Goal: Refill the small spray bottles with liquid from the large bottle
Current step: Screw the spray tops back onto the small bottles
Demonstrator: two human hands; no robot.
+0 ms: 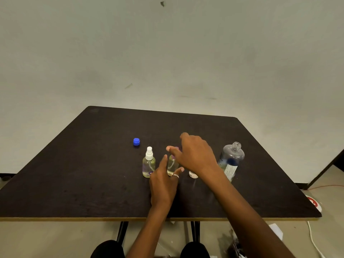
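At mid-frame a spray bottle point(172, 165) stands between both hands, left hand point(163, 185) spread beside its body, right hand point(195, 155) loosely open over its top, perhaps touching; unscrewing looks due, needing a steady hold before pouring from the open large bottle point(231, 159) at right.

Dark tbl point(93, 164), wht cable point(314, 241) on floor, red/wht disc point(314, 202) rt

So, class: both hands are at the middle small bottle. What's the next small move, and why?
Probably the left hand should grip the middle small bottle to steady it, as the right hand hovers open over its top; the large bottle already stands uncapped.
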